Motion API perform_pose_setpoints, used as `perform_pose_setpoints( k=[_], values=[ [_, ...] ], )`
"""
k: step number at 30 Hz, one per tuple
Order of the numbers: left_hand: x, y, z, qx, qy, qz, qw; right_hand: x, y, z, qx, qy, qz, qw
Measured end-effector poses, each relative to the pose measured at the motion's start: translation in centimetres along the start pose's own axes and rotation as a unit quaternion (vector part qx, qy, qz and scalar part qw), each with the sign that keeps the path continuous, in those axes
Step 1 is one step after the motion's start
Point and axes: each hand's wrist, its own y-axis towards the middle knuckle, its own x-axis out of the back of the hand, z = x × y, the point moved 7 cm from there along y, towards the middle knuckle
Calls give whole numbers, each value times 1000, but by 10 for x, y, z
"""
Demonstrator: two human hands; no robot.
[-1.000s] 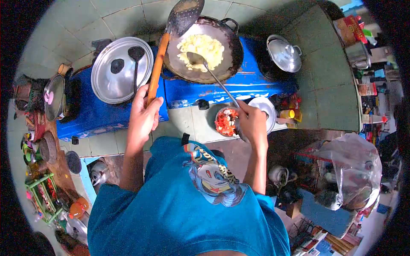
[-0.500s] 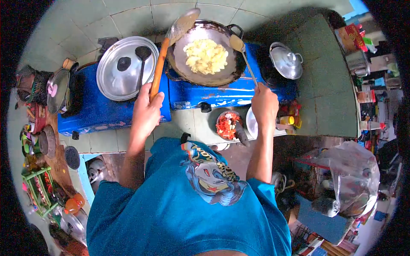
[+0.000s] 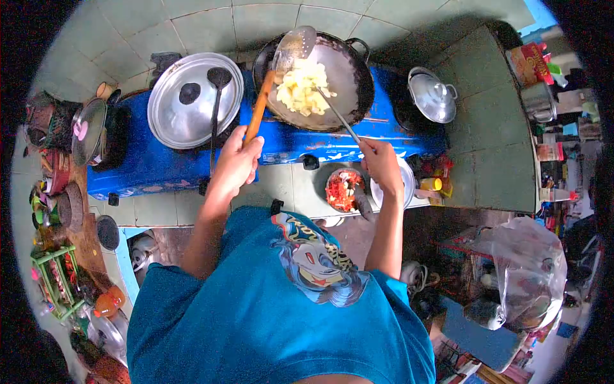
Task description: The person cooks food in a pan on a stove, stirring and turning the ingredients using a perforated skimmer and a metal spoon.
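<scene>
My left hand is closed round the wooden handle of a skimmer. The skimmer's perforated metal head is inside the wok, against the left side of the pale yellow chopped pieces. With my right hand I grip the thin metal handle of a spatula. That handle reaches into the wok from the lower right, and its blade is hidden among the pieces. The wok rests on a blue stove.
A large metal lid with a black ladle on it lies at left. A small lidded pot sits on the stove's right. In front are a mortar of red chopped stuff and a white plate.
The skimmer has come down from the wok's left rim to the pieces. The spatula has moved left from the right rim into them. The pieces are pushed together toward the left.
</scene>
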Motion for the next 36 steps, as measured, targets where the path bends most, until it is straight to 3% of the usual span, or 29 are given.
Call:
perform_pose_setpoints(
  k=[1, 3, 11, 12, 15, 19, 25, 27, 28, 31, 36],
  values=[
    [3, -3, -2, 0, 0, 1, 1000, 1, -4, -3, 0, 0, 0, 1000],
    [7, -10, -5, -6, -1, 18, 1000, 11, -14, 2, 97, -5, -61, 993],
    [19, -41, -17, -18, 25, 10, 999, 44, -62, 21, 105, -161, -128, 973],
    [21, -42, -17, -17, 31, 2, 999, 48, -67, 27, 62, -172, -107, 977],
    [20, -48, -23, -32, 32, 2, 999, 60, -79, 33, 88, -202, -161, 962],
    [21, -50, -29, -33, 45, 1, 998, 69, -83, 41, 50, -228, -178, 956],
    [22, -51, -30, -29, 49, -2, 998, 77, -91, 37, 46, -186, -158, 969],
    [23, -48, -27, -23, 46, -12, 999, 64, -84, 39, 75, -209, -125, 967],
    [21, -46, -26, -23, 46, -12, 999, 55, -76, 39, 42, -242, -108, 963],
    [17, -43, -27, -39, 48, -9, 998, 35, -52, 21, 68, -224, -166, 958],
    [16, -37, -29, -46, 52, -6, 998, 16, -47, 33, 41, -152, -165, 974]
  ],
)
